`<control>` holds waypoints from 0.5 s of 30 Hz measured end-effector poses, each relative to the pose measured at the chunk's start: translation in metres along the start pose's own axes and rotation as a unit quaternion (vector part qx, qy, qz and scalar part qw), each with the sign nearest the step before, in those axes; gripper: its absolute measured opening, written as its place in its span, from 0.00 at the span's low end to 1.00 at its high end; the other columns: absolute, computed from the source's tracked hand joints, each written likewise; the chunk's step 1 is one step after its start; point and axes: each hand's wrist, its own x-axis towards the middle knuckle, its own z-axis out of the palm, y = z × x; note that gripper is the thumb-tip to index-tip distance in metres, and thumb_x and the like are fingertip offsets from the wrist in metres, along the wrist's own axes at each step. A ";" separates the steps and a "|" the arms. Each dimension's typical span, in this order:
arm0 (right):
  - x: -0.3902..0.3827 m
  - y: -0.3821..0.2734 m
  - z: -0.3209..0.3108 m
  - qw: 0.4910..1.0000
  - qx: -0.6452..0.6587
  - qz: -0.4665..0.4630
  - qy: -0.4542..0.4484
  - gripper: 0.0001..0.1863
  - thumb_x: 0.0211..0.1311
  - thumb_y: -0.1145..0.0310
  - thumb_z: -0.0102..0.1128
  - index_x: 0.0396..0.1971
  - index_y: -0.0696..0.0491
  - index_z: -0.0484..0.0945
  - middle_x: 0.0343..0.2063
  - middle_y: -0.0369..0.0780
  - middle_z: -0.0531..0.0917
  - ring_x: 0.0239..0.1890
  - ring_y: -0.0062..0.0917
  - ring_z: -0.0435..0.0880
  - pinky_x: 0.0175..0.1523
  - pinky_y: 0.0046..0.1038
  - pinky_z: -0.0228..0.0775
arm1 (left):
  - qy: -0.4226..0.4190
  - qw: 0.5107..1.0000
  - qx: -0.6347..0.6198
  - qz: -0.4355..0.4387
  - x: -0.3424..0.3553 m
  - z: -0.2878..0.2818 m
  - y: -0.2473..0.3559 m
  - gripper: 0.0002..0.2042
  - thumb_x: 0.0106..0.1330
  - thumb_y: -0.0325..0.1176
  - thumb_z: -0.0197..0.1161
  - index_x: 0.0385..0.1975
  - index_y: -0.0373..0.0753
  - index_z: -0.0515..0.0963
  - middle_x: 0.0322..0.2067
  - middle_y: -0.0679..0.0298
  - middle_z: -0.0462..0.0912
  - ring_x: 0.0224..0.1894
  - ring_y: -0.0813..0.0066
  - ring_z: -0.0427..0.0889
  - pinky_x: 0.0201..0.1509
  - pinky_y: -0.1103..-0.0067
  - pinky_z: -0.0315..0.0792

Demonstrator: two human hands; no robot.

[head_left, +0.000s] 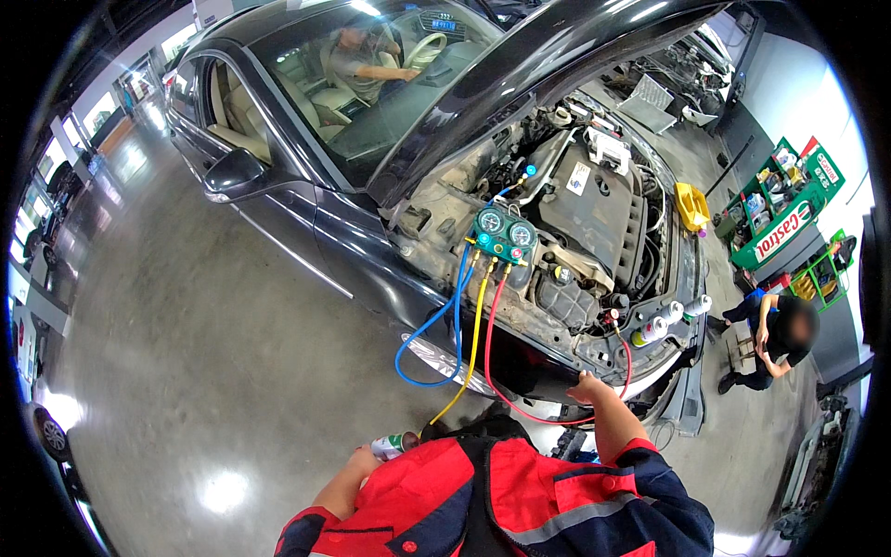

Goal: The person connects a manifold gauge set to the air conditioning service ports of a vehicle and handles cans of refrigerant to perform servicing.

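A: Which step am I looking at?

B: I'm judging it as holding the small can (397,445) ready while the gauge set (504,237) is sitting beside the engine cover (594,218). My left hand (364,458) is wrapping its fingers around that can, low by the jacket (557,501), and the yellow hose (480,316) is running down toward it.

A: Is the hose joining the can?

B: I can't tell; its lower end is getting lost against something dark.

A: And my right hand (585,388)?

B: It's reaching over the front corner of the car (353,237). Its fingers are looking bent, but I can't tell whether they're gripping anything.

A: What is the next move calling for?

B: I'm thinking a steady left grip, slack in the yellow hose and an eye on the dials.

A: What's standing in the way?

B: The red hose (492,320) is looping past the right forearm (617,422) and the blue hose (458,320) is hanging over the bodywork, so I'm minding snags. A row of cans (651,331) is standing along the front edge, the raised bonnet (501,84) is leaning overhead, someone (357,74) is sitting inside, and a co-worker (784,348) is sitting off to the right.
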 end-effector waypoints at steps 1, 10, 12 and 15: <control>-0.002 -0.003 -0.001 1.000 -0.005 0.000 0.001 0.52 0.58 0.42 0.56 0.71 0.56 0.41 0.73 0.47 0.43 0.72 0.43 0.51 0.72 0.40 0.52 | 0.003 1.000 -0.001 -0.009 -0.005 -0.003 0.003 0.46 0.42 0.56 0.72 0.58 0.29 0.67 0.55 0.39 0.73 0.58 0.48 0.74 0.61 0.65 0.70; -0.007 -0.007 -0.004 1.000 -0.006 -0.003 0.002 0.52 0.58 0.43 0.58 0.71 0.57 0.42 0.72 0.48 0.44 0.72 0.44 0.52 0.71 0.40 0.53 | 0.022 0.999 0.003 -0.040 -0.039 -0.021 0.034 0.46 0.42 0.56 0.72 0.57 0.27 0.66 0.55 0.38 0.73 0.58 0.47 0.75 0.61 0.64 0.70; -0.003 -0.004 -0.002 1.000 0.001 -0.002 0.003 0.52 0.58 0.43 0.58 0.71 0.57 0.42 0.72 0.49 0.44 0.72 0.44 0.52 0.71 0.40 0.54 | 0.021 0.999 0.004 -0.040 -0.036 -0.021 0.034 0.46 0.42 0.55 0.72 0.57 0.27 0.66 0.55 0.38 0.73 0.58 0.47 0.75 0.61 0.64 0.70; -0.001 -0.002 -0.001 1.000 -0.002 -0.009 -0.003 0.52 0.58 0.42 0.57 0.71 0.58 0.42 0.72 0.50 0.44 0.72 0.45 0.53 0.71 0.39 0.54 | 0.028 0.998 0.019 -0.044 -0.036 -0.019 0.034 0.45 0.43 0.54 0.72 0.57 0.27 0.67 0.54 0.38 0.74 0.57 0.48 0.76 0.60 0.65 0.70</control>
